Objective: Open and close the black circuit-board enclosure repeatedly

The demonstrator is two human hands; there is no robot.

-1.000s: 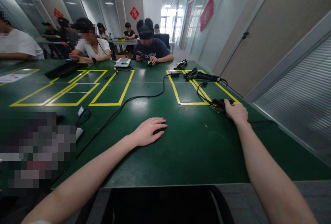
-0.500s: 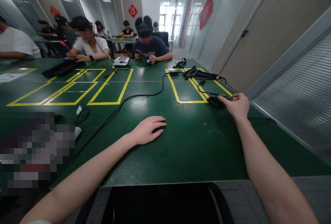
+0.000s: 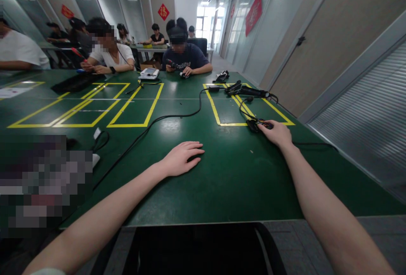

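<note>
My left hand (image 3: 182,158) lies flat on the green table (image 3: 222,190), fingers stretched out and nothing in it. Off to the right, my right hand (image 3: 279,133) has its thumb and fingers closed on a small black casing (image 3: 253,126) with coloured wires showing in it. What kind of device it is I cannot make out, and my fingers cover part of it. A thin black cable (image 3: 241,108) runs from the casing to a small black connector (image 3: 250,99). Just beyond lies a black tool-like handle (image 3: 253,92) with a cord.
Yellow tape (image 3: 152,108) marks rectangles on the tabletop. A long black cord (image 3: 158,119) crosses it diagonally. A white device (image 3: 149,74) and a black tray (image 3: 74,82) sit at the far side, where a person in a dark shirt (image 3: 190,57) and others are working.
My right hand has moved left and slightly nearer along the table, with the black casing and its cable shifting along. My left hand has stayed in place.
</note>
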